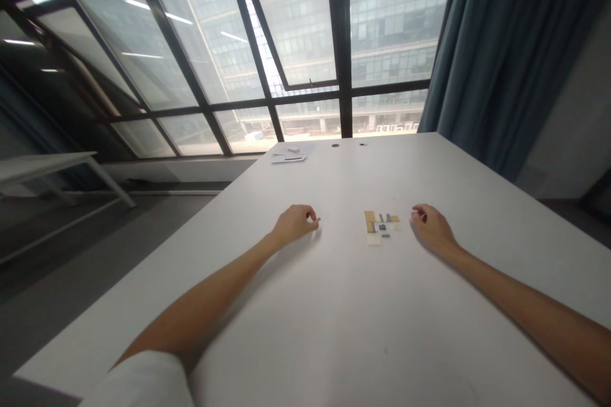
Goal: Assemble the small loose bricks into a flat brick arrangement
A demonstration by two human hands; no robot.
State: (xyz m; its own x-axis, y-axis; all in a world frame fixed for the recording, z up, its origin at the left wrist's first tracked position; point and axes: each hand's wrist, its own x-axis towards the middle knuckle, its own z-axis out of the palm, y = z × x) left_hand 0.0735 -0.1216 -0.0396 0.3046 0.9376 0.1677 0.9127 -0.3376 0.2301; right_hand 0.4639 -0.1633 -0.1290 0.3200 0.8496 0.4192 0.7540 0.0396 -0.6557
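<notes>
Over the white table (329,305), my left hand (296,224) has its thumb and index finger pinched together. A tiny greyish thing seems to show at their tips, too small to name. To its right lies a flat group of small tan tiles (369,219), with dark grey pieces (386,236) and a pale cream square (373,240) among and beside them. Just right of this group, my right hand (433,229) is loosely curled, thumb and index finger slightly apart. Nothing can be seen between those fingers.
White papers with a dark pen-like strip (289,159) lie at the table's far left corner. Two small dark round fittings (335,145) sit near the far edge. Windows (296,25) stand beyond, a blue curtain (496,44) on the right, another table (48,165) at left.
</notes>
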